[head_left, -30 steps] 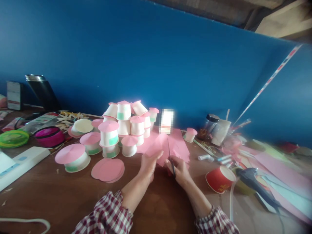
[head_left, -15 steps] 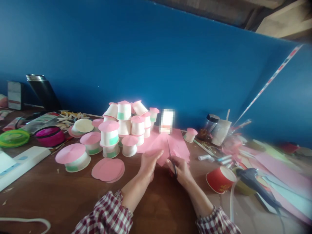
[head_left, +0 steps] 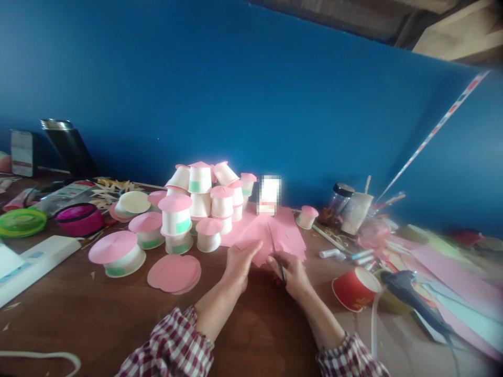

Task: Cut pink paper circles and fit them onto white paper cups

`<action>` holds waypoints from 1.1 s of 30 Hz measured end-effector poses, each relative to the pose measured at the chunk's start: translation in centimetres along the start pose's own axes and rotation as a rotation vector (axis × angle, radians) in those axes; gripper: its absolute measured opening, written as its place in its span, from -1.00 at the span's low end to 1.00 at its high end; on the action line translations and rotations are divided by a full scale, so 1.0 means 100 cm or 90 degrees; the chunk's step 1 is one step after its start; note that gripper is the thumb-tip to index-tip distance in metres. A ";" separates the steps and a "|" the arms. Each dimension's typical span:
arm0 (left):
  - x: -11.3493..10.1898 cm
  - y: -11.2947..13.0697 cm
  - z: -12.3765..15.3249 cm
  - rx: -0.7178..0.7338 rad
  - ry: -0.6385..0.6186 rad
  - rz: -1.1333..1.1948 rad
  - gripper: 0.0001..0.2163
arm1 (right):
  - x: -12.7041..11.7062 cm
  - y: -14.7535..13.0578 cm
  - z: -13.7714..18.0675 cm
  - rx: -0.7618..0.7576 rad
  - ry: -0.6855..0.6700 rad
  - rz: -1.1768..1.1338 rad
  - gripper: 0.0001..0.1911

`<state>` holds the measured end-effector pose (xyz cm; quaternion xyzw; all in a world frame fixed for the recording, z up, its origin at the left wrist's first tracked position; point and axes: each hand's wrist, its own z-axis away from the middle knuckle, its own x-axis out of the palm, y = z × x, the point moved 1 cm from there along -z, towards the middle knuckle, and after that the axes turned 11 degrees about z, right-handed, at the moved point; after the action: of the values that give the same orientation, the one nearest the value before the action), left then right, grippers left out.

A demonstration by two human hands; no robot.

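Observation:
In the head view my left hand (head_left: 239,264) grips the near left edge of a sheet of pink paper (head_left: 251,235), thumb on top. My right hand (head_left: 291,272) is closed round the dark handles of a pair of scissors (head_left: 274,243), whose blades point away from me over the paper. More pink sheets lie beneath, with a ragged cut edge on the right. Left of my hands, several pink paper discs (head_left: 174,273) lie in a loose pile. Behind them stand white paper cups topped with pink paper, some stacked, such as this pink-topped cup (head_left: 209,234).
On the right are a red paper cup (head_left: 356,289), a glue gun (head_left: 418,298) and a lidded jar (head_left: 337,203). A white power strip (head_left: 43,264), a magenta pouch (head_left: 80,219) and a dark tumbler (head_left: 70,149) are on the left. A blue wall (head_left: 251,104) rises behind.
Almost nothing differs. Both hands, the scissors and the pink paper stay in nearly the same place.

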<state>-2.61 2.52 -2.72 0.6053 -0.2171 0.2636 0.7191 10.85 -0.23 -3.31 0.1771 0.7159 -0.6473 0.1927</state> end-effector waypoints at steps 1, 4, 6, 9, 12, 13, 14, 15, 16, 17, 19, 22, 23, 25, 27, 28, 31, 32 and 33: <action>0.000 0.000 0.000 -0.002 0.000 0.000 -0.74 | 0.000 0.000 0.000 -0.002 0.000 0.003 -0.67; 0.000 0.000 0.000 -0.002 -0.001 0.002 -0.74 | 0.000 -0.001 0.000 -0.006 0.003 0.009 -0.68; 0.000 0.001 0.000 -0.002 -0.002 0.003 -0.74 | -0.001 -0.001 0.000 -0.010 0.004 0.012 -0.68; 0.001 0.002 0.000 -0.004 -0.003 0.007 -0.74 | -0.001 -0.002 0.000 -0.014 0.005 0.022 -0.68; 0.001 0.002 -0.001 -0.007 -0.001 0.013 -0.72 | 0.000 -0.002 0.000 -0.007 0.005 0.028 -0.68; 0.001 0.001 -0.001 -0.007 0.000 0.015 -0.71 | 0.000 -0.002 0.000 -0.005 0.005 0.029 -0.69; 0.001 0.001 -0.001 -0.005 0.001 0.017 -0.71 | 0.000 -0.002 0.000 -0.003 0.003 0.030 -0.69; 0.001 0.001 -0.001 -0.004 0.002 0.019 -0.70 | 0.000 -0.002 0.000 -0.002 0.003 0.032 -0.69; 0.001 0.002 -0.001 -0.004 0.001 0.021 -0.70 | 0.000 -0.003 0.001 -0.001 0.003 0.035 -0.69; 0.001 0.002 0.000 -0.005 0.000 0.023 -0.70 | 0.000 -0.003 0.001 0.001 0.004 0.038 -0.68; 0.000 0.002 0.000 -0.004 0.002 0.022 -0.69 | 0.000 -0.004 0.001 0.005 0.002 0.044 -0.68; 0.000 0.002 0.000 0.001 0.006 0.018 -0.68 | -0.001 -0.005 0.001 0.007 0.003 0.050 -0.68; 0.000 0.002 0.000 0.001 0.007 0.018 -0.68 | -0.001 -0.005 0.001 0.005 0.005 0.052 -0.67; 0.000 0.002 0.000 -0.001 0.010 0.022 -0.67 | -0.002 -0.006 0.001 0.000 0.010 0.057 -0.67; -0.001 0.002 -0.001 -0.002 0.018 0.022 -0.66 | -0.002 -0.005 0.001 -0.005 0.012 0.063 -0.68; -0.001 0.002 -0.001 -0.003 0.022 0.020 -0.67 | -0.002 -0.005 0.001 -0.006 0.013 0.066 -0.68; -0.001 0.002 -0.001 -0.004 0.023 0.014 -0.68 | -0.001 -0.005 0.002 0.001 0.009 0.064 -0.67; 0.000 0.002 -0.001 -0.002 0.022 0.015 -0.68 | -0.001 -0.005 0.002 0.003 0.006 0.060 -0.66; 0.000 0.002 -0.001 0.000 0.022 0.016 -0.69 | -0.001 -0.005 0.002 0.004 0.004 0.058 -0.66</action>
<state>-2.77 2.65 -2.59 0.5979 -0.2123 0.2828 0.7194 10.73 -0.50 -2.88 0.2124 0.7056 -0.6395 0.2191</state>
